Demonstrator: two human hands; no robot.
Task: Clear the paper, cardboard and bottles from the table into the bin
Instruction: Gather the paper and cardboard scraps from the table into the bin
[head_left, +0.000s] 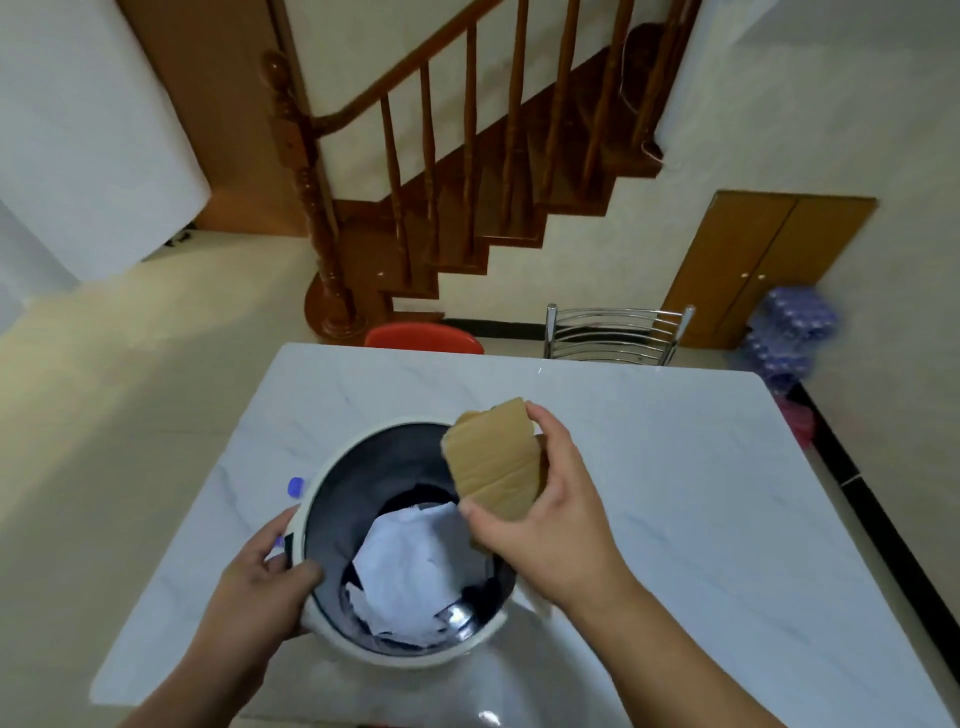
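Note:
A round white bin (343, 642) with a dark liner stands on the white marble table (675, 493). Crumpled white paper (410, 566) lies inside it. My left hand (260, 587) grips the bin's left rim, thumb inside. My right hand (540, 514) holds a brown piece of cardboard (493, 457) over the bin's right rim. A bottle with a blue cap (295, 487) lies behind the bin's left side, mostly hidden by the bin.
A red chair (423, 338) and a metal-backed chair (618, 332) stand at the table's far edge. A wooden staircase (467, 208) rises beyond. Packs of bottles (789, 332) sit on the floor at the right by a wooden cabinet (763, 260).

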